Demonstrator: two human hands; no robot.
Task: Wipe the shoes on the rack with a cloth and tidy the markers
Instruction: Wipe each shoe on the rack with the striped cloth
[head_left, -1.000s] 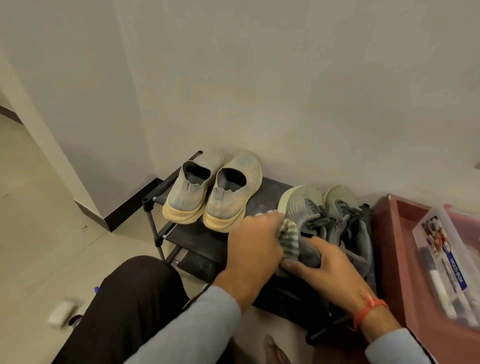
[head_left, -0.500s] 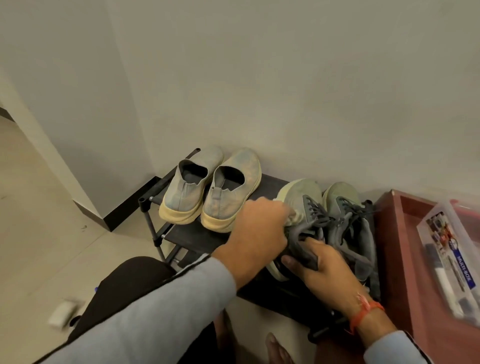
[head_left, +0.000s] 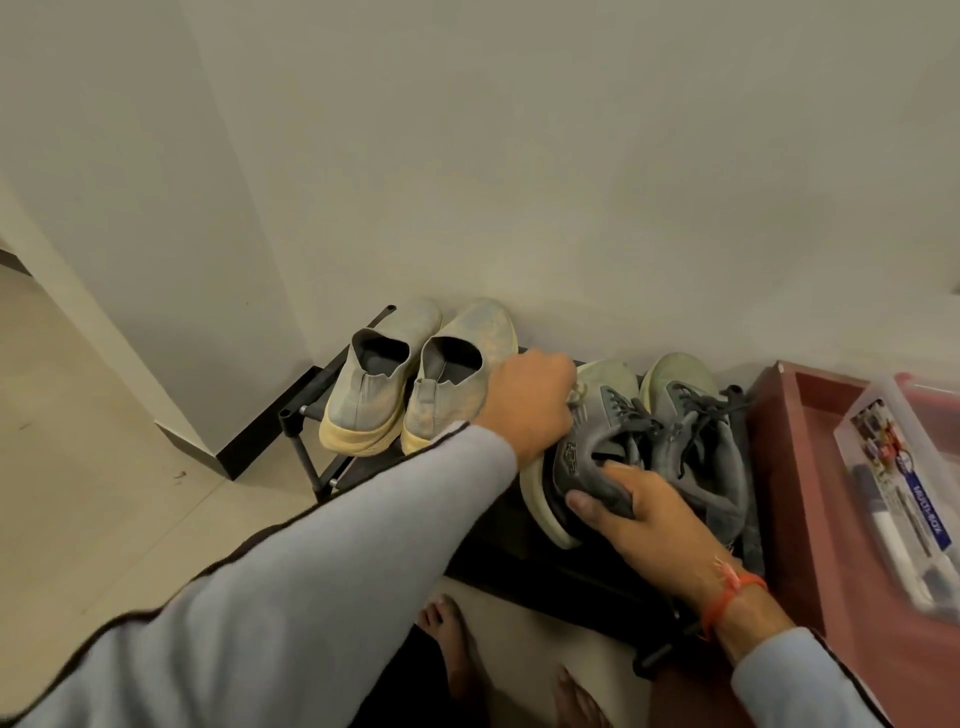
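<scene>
A low black metal-framed shoe rack (head_left: 311, 410) stood on pale floor tiles (head_left: 78, 467) against a plain off-white wall (head_left: 519, 182), beside a dark red tray (head_left: 810, 467). The right hand (head_left: 639, 514) gripped the heel of a grey lace-up sneaker (head_left: 587, 452). The left hand (head_left: 530, 400) curled over its toe, where only a scrap of pale cloth (head_left: 575, 396) showed.

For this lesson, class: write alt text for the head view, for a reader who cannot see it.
A person's left hand wipes a grey laced shoe on a black rack with a cloth, while the right hand grips the shoe's heel. Pale slip-ons sit left; a marker box lies right.
</scene>
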